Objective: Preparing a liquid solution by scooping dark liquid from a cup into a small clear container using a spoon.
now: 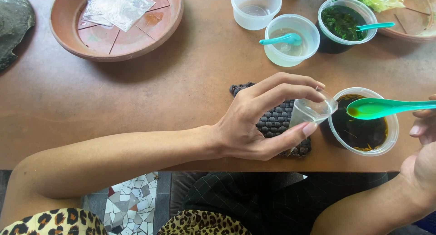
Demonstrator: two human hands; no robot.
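A small clear cup [313, 111] is held tilted in the left hand [254, 121], above a woven mat [277, 121] on the bench [181, 94]. A green spoon [381, 108] of dark liquid is gripped by the right hand [424, 139] over a tub [363, 130]; spoon lip and cup rim are best kept close.

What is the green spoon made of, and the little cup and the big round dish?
The green spoon looks like glossy plastic: smooth and shiny. The little cup in the left hand seems to be thin clear plastic, since you can see through it. The big round dish looks like matte clay or plastic; I can't tell which.
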